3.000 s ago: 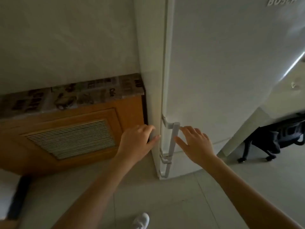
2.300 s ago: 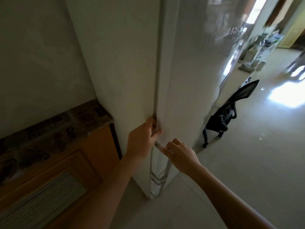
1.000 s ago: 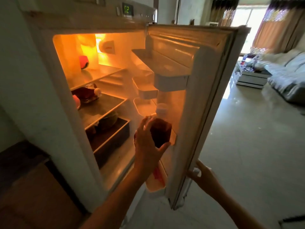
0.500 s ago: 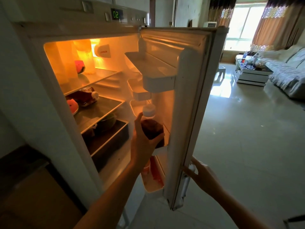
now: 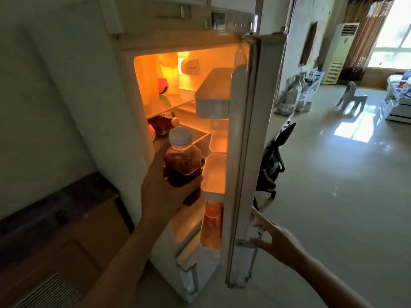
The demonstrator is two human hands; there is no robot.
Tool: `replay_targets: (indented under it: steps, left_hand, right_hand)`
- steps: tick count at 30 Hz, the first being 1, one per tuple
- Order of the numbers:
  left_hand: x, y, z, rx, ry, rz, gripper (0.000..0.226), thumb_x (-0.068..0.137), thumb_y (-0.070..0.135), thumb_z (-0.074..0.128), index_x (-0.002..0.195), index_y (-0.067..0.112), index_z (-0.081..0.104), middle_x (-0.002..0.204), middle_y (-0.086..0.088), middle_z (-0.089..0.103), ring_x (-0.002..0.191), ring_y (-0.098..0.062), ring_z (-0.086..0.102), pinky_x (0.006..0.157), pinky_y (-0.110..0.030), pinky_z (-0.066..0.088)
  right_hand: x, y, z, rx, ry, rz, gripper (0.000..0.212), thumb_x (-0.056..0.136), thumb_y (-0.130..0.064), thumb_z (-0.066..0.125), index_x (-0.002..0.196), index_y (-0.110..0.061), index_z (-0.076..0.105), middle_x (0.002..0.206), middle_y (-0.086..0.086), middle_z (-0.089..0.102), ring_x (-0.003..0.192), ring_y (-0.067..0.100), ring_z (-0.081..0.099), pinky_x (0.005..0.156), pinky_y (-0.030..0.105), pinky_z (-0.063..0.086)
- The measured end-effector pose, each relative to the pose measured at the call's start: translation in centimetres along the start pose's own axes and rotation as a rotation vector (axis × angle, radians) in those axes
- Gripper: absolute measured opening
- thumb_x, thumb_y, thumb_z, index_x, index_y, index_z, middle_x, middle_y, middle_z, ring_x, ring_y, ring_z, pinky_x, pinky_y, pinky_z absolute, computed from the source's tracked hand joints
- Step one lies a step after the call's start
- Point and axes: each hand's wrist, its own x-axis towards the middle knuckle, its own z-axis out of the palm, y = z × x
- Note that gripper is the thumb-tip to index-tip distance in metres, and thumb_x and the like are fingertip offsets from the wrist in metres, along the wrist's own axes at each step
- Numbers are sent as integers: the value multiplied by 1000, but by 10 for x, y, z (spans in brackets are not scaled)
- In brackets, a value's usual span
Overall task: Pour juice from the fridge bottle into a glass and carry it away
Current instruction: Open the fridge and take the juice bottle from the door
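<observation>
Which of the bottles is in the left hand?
The dark-juice bottle with the pale cap, gripped by the left hand. The orange bottle stands untouched in the door's bottom shelf.

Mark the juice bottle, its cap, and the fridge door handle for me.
juice bottle (image 5: 182, 167), head view, on the dark liquid-filled body above the left hand (image 5: 162, 194)
cap (image 5: 180, 137), head view, on its white side
fridge door handle (image 5: 255, 236), head view, on the bar by the right hand (image 5: 278, 243)

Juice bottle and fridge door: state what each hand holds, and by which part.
Left hand grips the juice bottle around its body, below the white cap. Right hand rests on the fridge door's handle, fingers loose.
</observation>
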Motion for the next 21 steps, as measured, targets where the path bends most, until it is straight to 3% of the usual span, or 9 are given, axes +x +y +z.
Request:
replay_targets:
  steps: [1,3,6,10,14,18,21]
  left_hand:
    - [-1,-3,-8,-4,5,-24,95,51,49,81,125,64,24,122,41,40,121,-14,50,94,-48,49]
    - [-3,-9,-22,4,22,-35,96,50,51,82,126,65,24,131,23,47,122,-15,50,93,-49,50]
    - [-8,-14,-41,47,52,-54,96,52,49,83,125,67,24,132,1,54,118,-19,54,92,-49,51]
    - [-12,-25,-61,143,107,-70,94,55,38,85,129,54,29,125,10,55,116,-9,52,99,-39,47]
    - [-14,-36,-77,231,140,-25,92,58,36,85,134,38,33,119,6,58,110,-12,57,92,-20,48]
    - [-15,-41,-83,246,122,-10,89,60,34,85,133,37,34,120,0,60,111,-15,58,91,-38,53]
    - [-16,-43,-78,238,94,-38,90,59,37,84,131,43,32,125,2,58,114,-17,56,92,-44,52]
  right_hand:
    - [5,-4,4,-2,-11,-24,89,80,-48,61,130,-60,-12,128,-7,54,103,3,51,88,20,42]
    - [16,-12,13,8,-45,-81,91,81,-48,62,133,-57,-12,121,-10,57,97,-1,50,87,16,41]
    - [33,-29,29,23,-99,-155,90,82,-46,62,136,-55,-10,119,-9,56,99,5,55,91,26,48]
    - [60,-56,50,31,-112,-211,84,89,-30,58,139,-50,-6,119,-4,56,101,9,56,92,30,49]
    - [83,-74,66,1,-109,-222,84,89,-29,57,142,-43,-6,120,0,56,97,11,57,88,28,50]
    - [85,-73,74,-31,-87,-198,84,89,-32,56,141,-43,-8,113,-1,58,88,9,58,83,26,52]
    - [80,-65,72,-39,-75,-187,84,89,-33,56,140,-46,-10,111,-5,58,89,6,57,84,25,51]
